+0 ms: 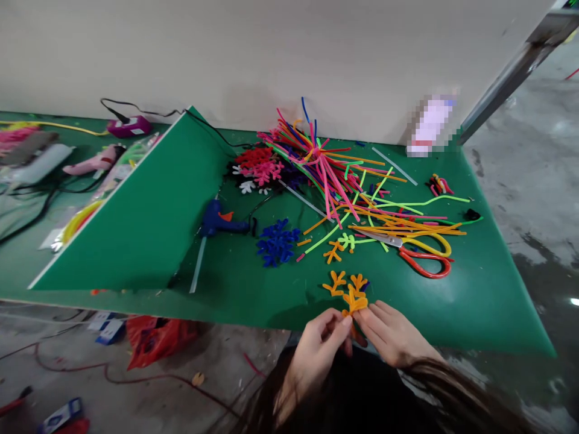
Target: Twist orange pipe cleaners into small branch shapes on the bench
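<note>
Between my two hands, at the table's front edge, is an orange pipe cleaner shape (354, 299) with several looped branches. My left hand (322, 339) pinches its lower end between thumb and finger. The fingers of my right hand (392, 333) close on its right side. Just beyond lie branched orange pipe cleaner pieces (335, 283), one more orange piece (333, 252) and a light green one (347, 242). Scissors (420, 250) with a yellow and a red handle rest to the right, blades pointing left. A blue pipe cleaner snowflake-like cluster (278, 242) lies to the left.
A large heap of coloured pipe cleaners (319, 160) spreads over the table's back. A blue glue gun (219, 220) with a clear stick stands left, near a slanted green board (136, 223). Beyond it are a pink glue gun (93, 161) and a purple plug box (129, 126).
</note>
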The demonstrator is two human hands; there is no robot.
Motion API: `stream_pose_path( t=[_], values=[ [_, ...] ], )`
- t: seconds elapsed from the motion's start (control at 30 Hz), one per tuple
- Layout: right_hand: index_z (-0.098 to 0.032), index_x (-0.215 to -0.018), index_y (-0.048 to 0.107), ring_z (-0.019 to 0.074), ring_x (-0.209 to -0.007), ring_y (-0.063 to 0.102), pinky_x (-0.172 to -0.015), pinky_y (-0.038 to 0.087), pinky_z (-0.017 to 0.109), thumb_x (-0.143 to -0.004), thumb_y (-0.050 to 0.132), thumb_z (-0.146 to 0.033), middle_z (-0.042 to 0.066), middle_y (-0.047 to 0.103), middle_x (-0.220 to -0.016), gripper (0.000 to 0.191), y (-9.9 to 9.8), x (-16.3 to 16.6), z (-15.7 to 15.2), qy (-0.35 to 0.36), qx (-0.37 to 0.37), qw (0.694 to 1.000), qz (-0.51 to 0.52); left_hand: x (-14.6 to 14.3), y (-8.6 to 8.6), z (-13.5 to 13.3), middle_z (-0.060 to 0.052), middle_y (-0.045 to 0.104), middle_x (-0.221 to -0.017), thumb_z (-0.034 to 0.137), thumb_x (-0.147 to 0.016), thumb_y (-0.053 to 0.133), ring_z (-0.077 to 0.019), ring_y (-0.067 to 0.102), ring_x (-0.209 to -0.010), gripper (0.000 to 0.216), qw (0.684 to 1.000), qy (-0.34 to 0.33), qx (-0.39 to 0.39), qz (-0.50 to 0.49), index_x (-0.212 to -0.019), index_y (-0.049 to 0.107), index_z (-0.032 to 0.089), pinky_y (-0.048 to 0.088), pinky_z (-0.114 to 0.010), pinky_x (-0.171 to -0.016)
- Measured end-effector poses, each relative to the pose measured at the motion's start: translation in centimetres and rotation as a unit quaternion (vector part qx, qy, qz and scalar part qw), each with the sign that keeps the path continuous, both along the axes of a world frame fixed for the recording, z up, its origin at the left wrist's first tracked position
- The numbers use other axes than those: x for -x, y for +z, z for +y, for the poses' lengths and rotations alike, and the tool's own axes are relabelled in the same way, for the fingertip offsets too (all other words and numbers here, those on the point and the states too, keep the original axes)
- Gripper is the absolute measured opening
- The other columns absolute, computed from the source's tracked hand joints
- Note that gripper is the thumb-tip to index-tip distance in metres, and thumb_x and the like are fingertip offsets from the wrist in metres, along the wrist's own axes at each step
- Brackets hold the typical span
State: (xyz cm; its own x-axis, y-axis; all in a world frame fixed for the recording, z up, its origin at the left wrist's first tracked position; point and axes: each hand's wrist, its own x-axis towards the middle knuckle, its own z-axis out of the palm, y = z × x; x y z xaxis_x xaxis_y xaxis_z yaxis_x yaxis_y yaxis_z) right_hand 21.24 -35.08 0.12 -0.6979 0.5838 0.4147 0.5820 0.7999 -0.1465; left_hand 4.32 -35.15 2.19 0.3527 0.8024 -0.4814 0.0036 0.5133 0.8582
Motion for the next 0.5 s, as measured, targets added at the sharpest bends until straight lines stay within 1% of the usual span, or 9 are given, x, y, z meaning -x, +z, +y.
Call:
stream_pose_path(
  t=[0.07, 0.2, 0.27, 0.3, 0.33, 0.4, 0.43, 0.47, 0.5],
  values=[
    [-0.009, -0.088, 0.063, 0.0174, -0.061, 0.052, -0.056, 0.04, 0.031, -0.092, 0.034, -0.009, 0.007, 0.062, -0.071, 0.03, 0.0, -0.2, 0.0, 0.02, 0.009, 1.0, 0.002, 0.1, -0.1, 0.1, 0.0, 0.06, -0.058, 0.045, -0.082, 0.054, -0.0087, 0.05, -0.051, 0.034, 1.0, -0.002, 0.004, 0.007, -0.068, 0.052, 0.015, 0.04, -0.02, -0.055],
    [-0.009, -0.1, 0.062, 0.0169, -0.066, 0.055, -0.058, 0.041, 0.03, -0.093, 0.037, -0.011, 0.007, 0.065, -0.077, 0.026, -0.3, -0.5, -0.2, 0.033, 0.03, 0.998, 0.052, 0.1, -0.4, -0.3, -0.001, 0.063, -0.055, 0.046, -0.081, 0.056, -0.0091, 0.049, -0.049, 0.034, 1.0, 0.006, 0.017, 0.0, -0.068, 0.051, 0.015, 0.039, -0.02, -0.052],
    [-0.013, -0.101, 0.063, 0.0156, -0.069, 0.056, -0.06, 0.042, 0.028, -0.093, 0.041, -0.015, 0.007, 0.066, -0.08, 0.023, -0.6, -0.4, -0.5, -0.015, 0.085, 0.985, 0.148, 0.1, -0.4, -0.5, -0.001, 0.064, -0.055, 0.046, -0.081, 0.056, -0.0094, 0.05, -0.049, 0.033, 1.0, 0.022, 0.011, 0.001, -0.069, 0.051, 0.016, 0.039, -0.021, -0.052],
    [-0.014, -0.099, 0.063, 0.0147, -0.069, 0.056, -0.061, 0.043, 0.027, -0.093, 0.043, -0.019, 0.006, 0.065, -0.081, 0.021, -0.8, -0.3, -0.7, -0.056, 0.149, 0.965, 0.21, 0.1, -0.4, -0.6, -0.001, 0.064, -0.056, 0.045, -0.082, 0.056, -0.0094, 0.049, -0.049, 0.032, 0.999, 0.034, 0.003, 0.001, -0.069, 0.051, 0.016, 0.039, -0.021, -0.052],
    [-0.015, -0.094, 0.064, 0.0136, -0.068, 0.056, -0.06, 0.043, 0.025, -0.094, 0.044, -0.025, 0.005, 0.064, -0.079, 0.022, -1.0, -0.1, -0.9, -0.095, 0.246, 0.925, 0.275, 0.2, -0.3, -0.7, -0.001, 0.064, -0.057, 0.044, -0.083, 0.055, -0.0093, 0.049, -0.049, 0.031, 0.999, 0.047, -0.005, 0.002, -0.07, 0.051, 0.016, 0.039, -0.021, -0.052],
    [-0.014, -0.079, 0.063, 0.0108, -0.058, 0.049, -0.053, 0.039, 0.022, -0.094, 0.042, -0.041, 0.002, 0.058, -0.066, 0.037, -1.3, 0.5, -1.2, -0.137, 0.461, 0.797, 0.365, 0.2, -0.1, -0.8, -0.001, 0.065, -0.059, 0.041, -0.085, 0.053, -0.0092, 0.05, -0.049, 0.028, 0.998, 0.063, -0.019, 0.003, -0.071, 0.051, 0.016, 0.04, -0.021, -0.053],
    [-0.014, -0.07, 0.061, 0.0092, -0.052, 0.044, -0.048, 0.035, 0.021, -0.093, 0.04, -0.049, 0.0, 0.052, -0.059, 0.047, -1.5, 0.7, -1.2, -0.134, 0.543, 0.734, 0.385, 0.2, 0.0, -0.8, -0.001, 0.065, -0.06, 0.04, -0.085, 0.052, -0.0094, 0.051, -0.05, 0.028, 0.998, 0.063, -0.026, 0.008, -0.07, 0.051, 0.016, 0.041, -0.021, -0.054],
    [-0.014, -0.063, 0.058, 0.008, -0.047, 0.038, -0.044, 0.031, 0.021, -0.091, 0.038, -0.055, -0.002, 0.047, -0.053, 0.053, -1.6, 1.0, -1.3, -0.121, 0.599, 0.687, 0.394, 0.1, 0.1, -0.9, -0.001, 0.065, -0.06, 0.038, -0.086, 0.052, -0.0098, 0.052, -0.051, 0.027, 0.998, 0.057, -0.033, 0.018, -0.07, 0.051, 0.016, 0.041, -0.021, -0.055],
    [-0.014, -0.059, 0.055, 0.0072, -0.044, 0.034, -0.042, 0.027, 0.021, -0.089, 0.037, -0.059, -0.003, 0.043, -0.05, 0.057, -1.7, 1.2, -1.3, -0.108, 0.629, 0.658, 0.399, 0.1, 0.1, -1.0, -0.001, 0.065, -0.06, 0.037, -0.086, 0.052, -0.0103, 0.053, -0.053, 0.027, 0.997, 0.05, -0.043, 0.036, -0.069, 0.051, 0.017, 0.041, -0.021, -0.055]
  ],
)
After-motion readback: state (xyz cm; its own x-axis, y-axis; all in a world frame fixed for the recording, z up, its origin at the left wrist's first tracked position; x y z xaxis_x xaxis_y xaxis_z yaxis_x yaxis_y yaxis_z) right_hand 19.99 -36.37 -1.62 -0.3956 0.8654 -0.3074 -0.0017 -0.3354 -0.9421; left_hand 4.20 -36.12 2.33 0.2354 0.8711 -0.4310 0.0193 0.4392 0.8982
